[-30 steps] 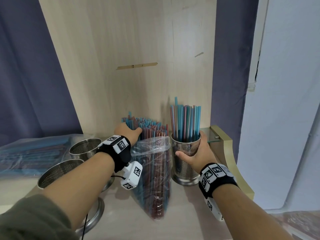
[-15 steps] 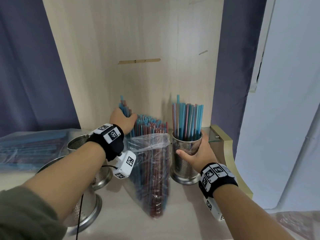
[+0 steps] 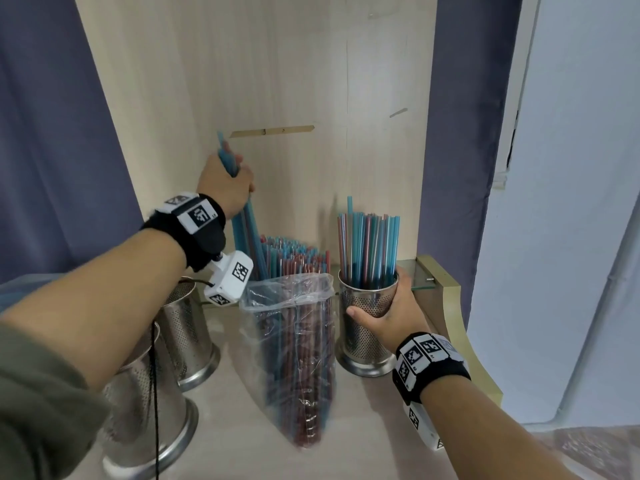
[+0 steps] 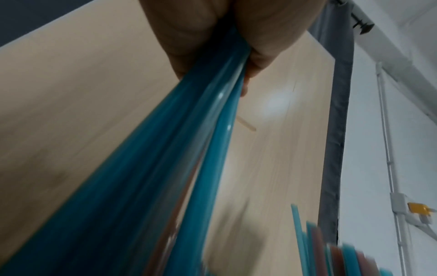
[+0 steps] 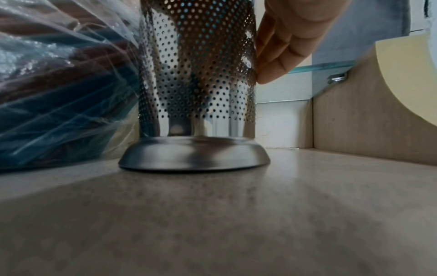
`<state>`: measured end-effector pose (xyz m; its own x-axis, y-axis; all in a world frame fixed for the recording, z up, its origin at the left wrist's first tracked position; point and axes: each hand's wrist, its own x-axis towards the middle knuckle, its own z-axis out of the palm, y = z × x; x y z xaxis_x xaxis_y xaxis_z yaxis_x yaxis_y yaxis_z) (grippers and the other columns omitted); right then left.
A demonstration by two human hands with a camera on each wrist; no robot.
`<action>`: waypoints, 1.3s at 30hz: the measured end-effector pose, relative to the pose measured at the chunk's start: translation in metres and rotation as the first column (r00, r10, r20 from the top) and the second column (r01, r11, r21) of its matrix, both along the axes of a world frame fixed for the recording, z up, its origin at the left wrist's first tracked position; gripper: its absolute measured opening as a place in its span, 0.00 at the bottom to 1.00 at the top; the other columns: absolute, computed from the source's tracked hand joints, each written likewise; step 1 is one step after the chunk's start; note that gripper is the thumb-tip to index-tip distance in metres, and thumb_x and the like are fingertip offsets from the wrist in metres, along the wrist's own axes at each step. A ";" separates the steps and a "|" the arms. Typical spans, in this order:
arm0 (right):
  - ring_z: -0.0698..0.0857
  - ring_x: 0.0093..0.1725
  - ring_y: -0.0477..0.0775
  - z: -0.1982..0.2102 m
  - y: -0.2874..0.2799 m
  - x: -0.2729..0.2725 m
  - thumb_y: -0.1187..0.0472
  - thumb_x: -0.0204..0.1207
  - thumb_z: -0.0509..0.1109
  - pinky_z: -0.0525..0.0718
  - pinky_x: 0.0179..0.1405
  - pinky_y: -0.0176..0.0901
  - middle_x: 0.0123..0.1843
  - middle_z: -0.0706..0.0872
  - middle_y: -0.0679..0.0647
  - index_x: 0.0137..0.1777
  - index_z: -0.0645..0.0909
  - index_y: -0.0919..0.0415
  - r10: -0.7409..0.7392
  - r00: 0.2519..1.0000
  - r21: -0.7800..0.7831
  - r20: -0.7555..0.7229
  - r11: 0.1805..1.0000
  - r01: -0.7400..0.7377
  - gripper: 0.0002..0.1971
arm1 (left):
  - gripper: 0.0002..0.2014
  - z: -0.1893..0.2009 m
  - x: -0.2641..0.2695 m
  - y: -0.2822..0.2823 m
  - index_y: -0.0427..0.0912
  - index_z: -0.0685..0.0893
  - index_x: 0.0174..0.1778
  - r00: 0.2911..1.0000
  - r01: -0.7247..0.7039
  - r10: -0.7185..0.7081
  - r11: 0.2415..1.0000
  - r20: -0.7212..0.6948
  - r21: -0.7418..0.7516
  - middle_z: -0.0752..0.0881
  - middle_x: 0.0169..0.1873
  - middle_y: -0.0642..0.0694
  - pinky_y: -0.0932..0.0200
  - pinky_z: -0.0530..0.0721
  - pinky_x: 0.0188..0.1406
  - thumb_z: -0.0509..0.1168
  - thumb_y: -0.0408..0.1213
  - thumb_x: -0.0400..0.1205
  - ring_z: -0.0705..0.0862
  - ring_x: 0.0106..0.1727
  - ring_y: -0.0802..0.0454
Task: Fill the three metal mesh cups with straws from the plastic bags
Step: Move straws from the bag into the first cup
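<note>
My left hand (image 3: 227,183) grips a bundle of blue straws (image 3: 247,230), lifted high so that their lower ends still reach into the open plastic bag (image 3: 294,344) of red and blue straws, which leans against the wooden back panel. The left wrist view shows the same straw bundle (image 4: 170,168) running out of my fist (image 4: 212,37). My right hand (image 3: 388,311) is wrapped around a perforated metal cup (image 3: 363,327) that stands on the counter with several straws upright in it. The cup (image 5: 196,84) is on its base, with my fingers (image 5: 279,54) curled round its right side.
Two more mesh cups (image 3: 187,327) (image 3: 138,410) stand at the left under my left forearm. A wooden ledge with a glass shelf (image 3: 446,306) borders the right side. Dark blue curtains (image 3: 52,133) hang at both sides of the panel.
My left hand has risen from the top of the bag, drawing a bundle of blue straws upward. The right hand has stayed on the cup.
</note>
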<state>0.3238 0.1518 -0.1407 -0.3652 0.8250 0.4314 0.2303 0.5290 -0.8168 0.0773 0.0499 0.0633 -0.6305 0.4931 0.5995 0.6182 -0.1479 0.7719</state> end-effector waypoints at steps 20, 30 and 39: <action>0.81 0.69 0.48 -0.004 0.003 0.000 0.31 0.48 0.82 0.82 0.72 0.54 0.71 0.80 0.44 0.77 0.59 0.42 0.022 1.000 -0.015 -0.008 1.000 -0.022 0.57 | 0.07 0.080 0.087 0.003 0.41 0.75 0.46 0.953 -0.021 -0.167 0.798 0.254 0.602 0.81 0.32 0.41 0.64 0.79 0.23 0.65 0.39 0.82 0.79 0.19 0.54; 0.79 0.73 0.49 -0.004 0.004 0.000 0.30 0.49 0.82 0.78 0.75 0.55 0.74 0.78 0.45 0.80 0.55 0.42 0.020 1.000 -0.033 0.001 0.999 -0.020 0.60 | 0.08 0.007 0.125 0.047 0.42 0.74 0.39 0.915 0.009 -0.186 0.897 0.359 0.441 0.82 0.30 0.41 0.64 0.79 0.23 0.64 0.37 0.83 0.79 0.20 0.57; 0.80 0.71 0.48 -0.012 0.012 -0.006 0.26 0.48 0.82 0.81 0.71 0.55 0.72 0.79 0.44 0.79 0.57 0.42 -0.007 1.000 -0.022 0.007 1.000 0.007 0.61 | 0.08 -0.033 0.124 0.062 0.38 0.78 0.43 0.962 0.087 -0.159 0.950 0.224 0.299 0.84 0.32 0.44 0.69 0.80 0.26 0.67 0.39 0.82 0.82 0.25 0.60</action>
<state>0.3181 0.1636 -0.1529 -0.3623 0.8368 0.4104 0.2401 0.5093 -0.8264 0.2011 0.1116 0.0298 -0.7195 0.4080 0.5620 0.3804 -0.4455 0.8104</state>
